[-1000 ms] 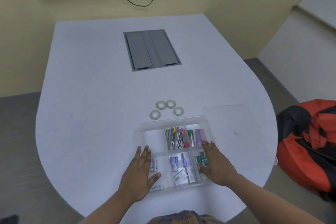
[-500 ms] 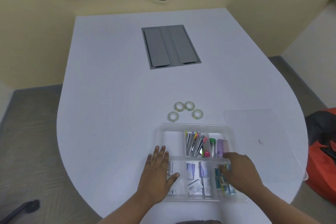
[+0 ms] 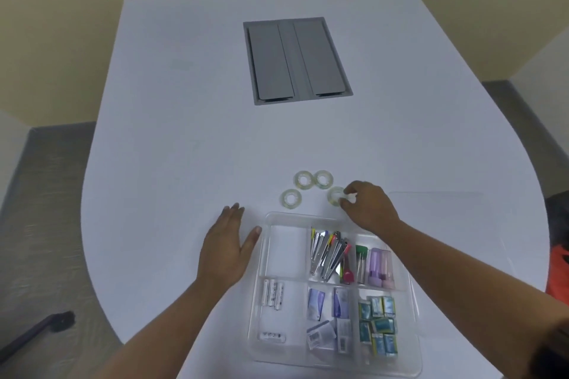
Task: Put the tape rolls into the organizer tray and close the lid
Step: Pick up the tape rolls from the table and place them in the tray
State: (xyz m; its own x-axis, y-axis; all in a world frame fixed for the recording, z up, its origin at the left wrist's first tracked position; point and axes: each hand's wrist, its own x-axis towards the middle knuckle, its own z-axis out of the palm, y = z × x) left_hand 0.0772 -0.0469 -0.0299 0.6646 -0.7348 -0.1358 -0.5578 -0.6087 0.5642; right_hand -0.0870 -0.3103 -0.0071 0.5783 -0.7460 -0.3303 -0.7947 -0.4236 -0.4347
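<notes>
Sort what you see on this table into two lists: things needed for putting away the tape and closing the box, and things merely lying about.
Needed: four tape rolls, organizer tray, clear lid, right hand at the nearest roll, left hand flat on the table.

Lying about: grey cable hatch, batteries, clips, red bag.

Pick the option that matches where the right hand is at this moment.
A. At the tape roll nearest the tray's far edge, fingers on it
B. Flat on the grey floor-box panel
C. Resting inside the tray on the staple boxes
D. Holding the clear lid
A. The right hand is past the organizer tray, its fingertips pinching the nearest tape roll; the lid lies untouched.
</notes>
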